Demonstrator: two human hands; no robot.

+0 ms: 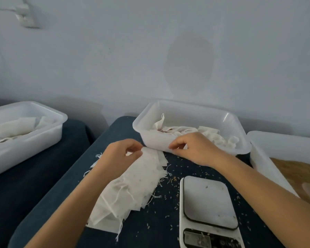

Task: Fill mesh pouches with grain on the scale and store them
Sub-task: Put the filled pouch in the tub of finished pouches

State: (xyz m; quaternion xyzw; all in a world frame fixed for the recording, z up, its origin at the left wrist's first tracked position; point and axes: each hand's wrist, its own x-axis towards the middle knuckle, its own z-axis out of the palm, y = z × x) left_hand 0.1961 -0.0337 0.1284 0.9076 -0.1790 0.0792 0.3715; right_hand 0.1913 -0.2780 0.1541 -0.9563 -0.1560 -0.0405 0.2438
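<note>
Both hands work at the far end of a stack of empty mesh pouches (132, 190) lying on the dark blue cloth-covered table (48, 203); the stack's long axis runs from near-left to far-right, its far end just short of the white tub of pouches (190, 129); the left hand (122, 156) rests over that end, thumb and forefinger curled together on the edge of the top pouch, pinching it; the right hand (191, 147) sits just beyond, against the tub's front wall, fingers curled, thumb and forefinger tips close together, though whether they hold mesh or a drawstring I cannot tell; so the pouch edge lies between the two hands, nearer the left, and the likely job is to peel one pouch free and open its mouth; the kitchen scale (208, 208) stands bare near-right of the stack, loose grains (172, 179) scattered around it; the grain tub (293, 172) is at far right; another tub (25, 129) with pouches sits well apart at left.
</note>
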